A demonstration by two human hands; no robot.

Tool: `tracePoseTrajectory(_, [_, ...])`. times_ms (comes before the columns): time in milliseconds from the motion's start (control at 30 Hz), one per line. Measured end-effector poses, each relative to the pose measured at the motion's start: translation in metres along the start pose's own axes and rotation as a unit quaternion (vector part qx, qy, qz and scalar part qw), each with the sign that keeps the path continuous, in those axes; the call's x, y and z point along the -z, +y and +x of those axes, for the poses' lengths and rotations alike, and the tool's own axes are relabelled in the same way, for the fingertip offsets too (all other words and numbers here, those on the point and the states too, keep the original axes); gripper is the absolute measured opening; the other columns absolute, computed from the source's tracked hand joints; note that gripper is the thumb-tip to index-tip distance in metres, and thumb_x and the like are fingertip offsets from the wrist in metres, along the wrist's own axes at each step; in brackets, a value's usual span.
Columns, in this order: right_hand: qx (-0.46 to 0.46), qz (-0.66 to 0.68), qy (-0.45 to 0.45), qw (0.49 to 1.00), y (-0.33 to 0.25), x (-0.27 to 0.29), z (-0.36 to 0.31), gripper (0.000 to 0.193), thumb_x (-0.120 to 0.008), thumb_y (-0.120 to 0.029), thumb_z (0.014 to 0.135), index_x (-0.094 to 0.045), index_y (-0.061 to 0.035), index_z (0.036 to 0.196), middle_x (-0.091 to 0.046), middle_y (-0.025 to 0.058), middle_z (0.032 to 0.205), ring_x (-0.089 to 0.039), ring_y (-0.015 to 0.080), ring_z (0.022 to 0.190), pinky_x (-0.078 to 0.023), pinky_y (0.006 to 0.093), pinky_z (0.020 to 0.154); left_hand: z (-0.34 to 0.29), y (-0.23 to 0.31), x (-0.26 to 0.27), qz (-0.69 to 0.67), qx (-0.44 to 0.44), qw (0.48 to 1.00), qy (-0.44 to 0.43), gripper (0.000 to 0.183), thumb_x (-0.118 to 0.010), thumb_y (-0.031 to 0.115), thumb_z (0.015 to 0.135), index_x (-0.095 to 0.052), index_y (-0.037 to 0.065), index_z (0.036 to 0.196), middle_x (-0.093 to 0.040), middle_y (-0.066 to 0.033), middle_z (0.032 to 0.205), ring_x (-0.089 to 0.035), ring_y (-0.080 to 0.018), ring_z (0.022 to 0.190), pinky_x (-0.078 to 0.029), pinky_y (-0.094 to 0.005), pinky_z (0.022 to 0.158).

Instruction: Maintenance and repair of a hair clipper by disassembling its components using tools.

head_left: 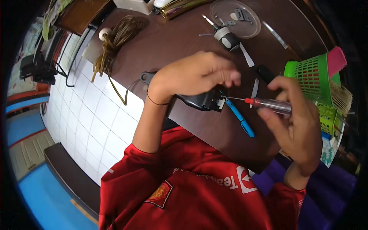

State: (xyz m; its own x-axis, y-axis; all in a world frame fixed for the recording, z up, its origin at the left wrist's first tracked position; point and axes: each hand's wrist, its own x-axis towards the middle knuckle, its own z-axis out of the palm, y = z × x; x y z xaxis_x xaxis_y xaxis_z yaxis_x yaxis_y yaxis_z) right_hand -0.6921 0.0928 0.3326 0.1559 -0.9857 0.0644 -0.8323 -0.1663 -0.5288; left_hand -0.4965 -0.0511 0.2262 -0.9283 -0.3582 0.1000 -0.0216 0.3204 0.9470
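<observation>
My left hand (199, 74) lies over a black hair clipper (199, 101), fingers bent around its far side; the hand hides much of its body. The clipper's end, with a small white part, points right. In my right hand (299, 122) is a screwdriver (272, 105) with a clear handle and red collar. Its thin shaft points left, and the tip is at the clipper's end; whether it touches a screw is too small to tell. A blue pen (239, 118) lies just beside the clipper's end.
Beyond my hands are a white-and-black trimmer-like tool (227, 38), a round clear dish (253, 28) with small metal parts, and a coiled brown cord (124, 32). A green basket (312, 73) holding a pink item and a brush stands right. The table's edge borders white floor tiles (88, 119).
</observation>
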Motion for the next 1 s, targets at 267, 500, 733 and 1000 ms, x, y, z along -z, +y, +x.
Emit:
tracePoseTrajectory(267, [-0.043,-0.009,-0.044,0.998,-0.002,0.003,-0.005,0.025,-0.076,-0.008,0.085,-0.057,-0.0027,0.100,-0.065,0.0143,0.085,-0.068,0.0309,0.072,-0.051,0.0396,0.061,-0.001,-0.005,-0.007,0.083,0.043,0.991,0.101,0.022,-0.050,0.010,0.099,-0.066,-0.005,0.102,-0.071,-0.0135,0.091,-0.070,-0.0221,0.083,-0.055,-0.0323,0.074])
tracePoseTrajectory(500, [-0.117,0.025,-0.011,0.993,-0.008,0.001,-0.009,0.024,-0.077,-0.015,0.086,-0.059,-0.0021,0.096,-0.067,0.0143,0.081,-0.067,0.0285,0.065,-0.050,0.0359,0.058,-0.002,-0.009,-0.008,0.118,0.001,0.984,0.136,0.018,-0.053,0.006,0.095,-0.066,-0.004,0.102,-0.071,-0.0145,0.089,-0.070,-0.0245,0.081,-0.055,-0.0338,0.072])
tracePoseTrajectory(733, [-0.128,0.096,0.029,0.987,-0.009,-0.004,-0.007,0.021,-0.076,-0.009,0.086,-0.062,-0.0019,0.099,-0.068,0.0113,0.081,-0.064,0.0209,0.062,-0.047,0.0309,0.054,-0.007,0.012,-0.009,0.195,-0.031,0.909,0.367,0.022,-0.066,0.020,0.088,-0.068,-0.002,0.088,-0.066,-0.0210,0.076,-0.066,-0.0393,0.075,-0.053,-0.0439,0.070])
tracePoseTrajectory(1000, [-0.117,0.038,-0.025,0.992,0.010,-0.003,0.011,0.016,-0.071,-0.010,0.091,-0.065,-0.0025,0.105,-0.068,0.0118,0.086,-0.063,0.0198,0.065,-0.048,0.0300,0.058,-0.059,0.028,-0.038,0.364,0.105,0.896,0.232,0.067,-0.085,0.045,0.069,-0.065,-0.002,0.113,-0.065,-0.0170,0.102,-0.064,-0.0378,0.089,-0.051,-0.0427,0.081])
